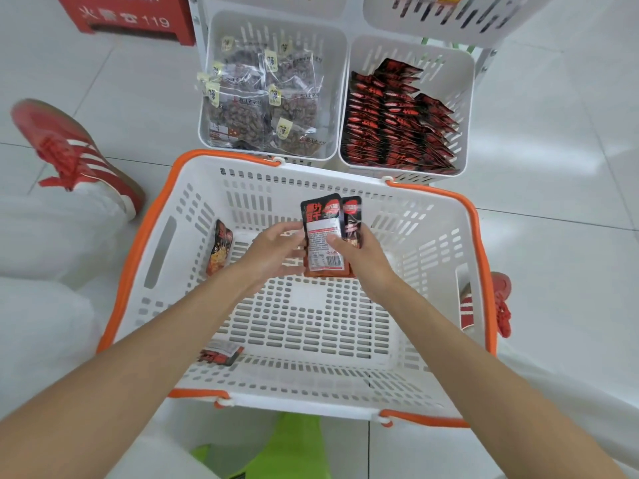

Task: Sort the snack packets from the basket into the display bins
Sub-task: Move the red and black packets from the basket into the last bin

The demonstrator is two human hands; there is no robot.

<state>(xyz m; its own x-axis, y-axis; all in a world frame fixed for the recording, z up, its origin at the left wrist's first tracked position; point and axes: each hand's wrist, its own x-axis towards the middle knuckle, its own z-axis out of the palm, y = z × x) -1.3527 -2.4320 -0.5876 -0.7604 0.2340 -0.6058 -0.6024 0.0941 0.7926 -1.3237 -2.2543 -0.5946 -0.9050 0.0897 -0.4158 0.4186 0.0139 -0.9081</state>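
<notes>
Over the basket (242, 183), left hand (273, 252) and right hand (363, 259) together pinch a few red-black packets (323, 233); the next move, likely, carries them forward into the matching right bin (461, 95).

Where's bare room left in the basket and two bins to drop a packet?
The white orange-rimmed plastic basket's floor is bare from the near-left red packet to its right wall. Left white bin: crowded. Right white bin: only a back-right gap.
</notes>
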